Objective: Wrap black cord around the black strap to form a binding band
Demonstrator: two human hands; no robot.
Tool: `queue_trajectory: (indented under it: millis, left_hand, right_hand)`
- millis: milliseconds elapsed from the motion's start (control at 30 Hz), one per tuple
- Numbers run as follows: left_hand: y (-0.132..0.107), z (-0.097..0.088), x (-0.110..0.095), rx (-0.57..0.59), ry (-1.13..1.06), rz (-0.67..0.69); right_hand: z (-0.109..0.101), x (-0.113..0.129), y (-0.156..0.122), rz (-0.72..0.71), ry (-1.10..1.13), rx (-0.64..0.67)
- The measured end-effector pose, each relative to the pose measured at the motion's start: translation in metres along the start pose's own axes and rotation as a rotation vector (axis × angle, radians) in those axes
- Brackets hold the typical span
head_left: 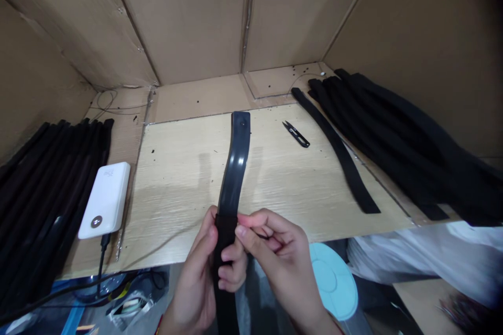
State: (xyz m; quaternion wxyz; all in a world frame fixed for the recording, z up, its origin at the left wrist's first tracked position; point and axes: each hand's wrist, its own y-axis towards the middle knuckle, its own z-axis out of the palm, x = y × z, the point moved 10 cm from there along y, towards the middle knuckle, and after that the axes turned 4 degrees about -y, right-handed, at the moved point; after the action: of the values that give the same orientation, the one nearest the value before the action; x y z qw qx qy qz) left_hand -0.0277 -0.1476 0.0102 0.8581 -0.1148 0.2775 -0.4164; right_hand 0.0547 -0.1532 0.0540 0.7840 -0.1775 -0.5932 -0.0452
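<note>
A glossy black curved strip [233, 167] with a small round mark near its far end stands up from the middle of the work surface. Its lower part sits inside a black fabric sleeve [226, 267]. My left hand [202, 267] wraps around the sleeve, thumb on the near side and fingertips showing at the right. With thumb and forefinger, my right hand [281, 251] pinches the right edge of the sleeve's mouth; its other fingers are curled. Thread snips [296, 134] lie on the board to the right of the strip.
One black fabric sleeve [338, 152] lies alone right of the snips, beside a pile of sleeves [385, 131]. Several black strips [58, 167] are stacked at the left. A white power bank [105, 200] with a cable rests there. Cardboard walls [196, 15] enclose the board [176, 167].
</note>
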Motion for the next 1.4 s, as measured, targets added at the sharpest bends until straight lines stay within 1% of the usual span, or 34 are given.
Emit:
queue_trajectory:
  millis: [167,333,400,467,500,567,633,667,733,800,867,933,1000,1100,1167,1267,1333,1400]
  left_hand:
    - [0.001,-0.002,0.003,0.014,0.069,0.025]
    - [0.004,0.001,0.005,0.01,0.12,0.014]
    - [0.004,0.007,0.006,0.05,0.118,0.005]
    - [0.003,0.015,0.008,0.122,0.081,-0.016]
    - [0.003,0.019,0.01,0.163,0.05,-0.034]
    - [0.003,0.023,0.014,0.213,-0.014,-0.071]
    - [0.004,0.021,0.015,0.201,-0.054,-0.083]
    - [0.005,0.019,0.015,0.182,-0.055,-0.076]
    - [0.006,0.014,0.012,0.134,-0.023,-0.042]
    - [0.006,0.013,0.009,0.117,0.032,-0.005]
    - [0.006,0.015,0.005,0.116,0.079,0.03]
    - [0.006,0.018,0.004,0.143,0.092,0.036]
    - [0.004,0.021,0.006,0.194,0.059,-0.002]
    - [0.001,0.026,0.014,0.3,-0.025,-0.093]
    - [-0.001,0.028,0.017,0.373,-0.048,-0.129]
    - [-0.002,0.032,0.018,0.453,-0.03,-0.126]
    - [-0.002,0.035,0.019,0.491,-0.006,-0.122]
    - [0.001,0.031,0.018,0.444,0.039,-0.101]
  right_hand:
    - [0.004,0.006,0.0,-0.029,0.04,-0.023]
    - [-0.001,-0.004,-0.007,0.008,0.005,-0.171]
    - [0.003,-0.006,-0.009,-0.041,0.028,-0.145]
    - [0.007,-0.004,-0.009,-0.094,0.058,-0.106]
    - [0.007,-0.004,-0.008,-0.099,0.073,-0.101]
    - [0.004,-0.005,-0.008,-0.052,0.089,-0.126]
    - [0.001,-0.005,-0.007,-0.001,0.079,-0.156]
    - [0.0,-0.003,-0.006,0.001,0.058,-0.157]
    - [0.0,0.003,-0.003,-0.048,0.024,-0.137]
    - [-0.001,0.007,0.0,-0.097,0.018,-0.13]
    - [-0.004,0.007,0.002,-0.113,0.03,-0.139]
    - [-0.003,0.006,0.004,-0.1,0.033,-0.114]
    - [-0.001,0.007,0.005,-0.093,0.038,-0.066]
    - [0.007,0.007,0.005,-0.091,0.034,0.088]
    - [0.011,0.005,0.004,-0.084,0.053,0.179]
    - [0.012,0.002,0.005,-0.079,0.085,0.245]
    - [0.014,-0.001,0.004,-0.066,0.06,0.279]
    - [0.014,-0.003,0.004,-0.053,0.024,0.279]
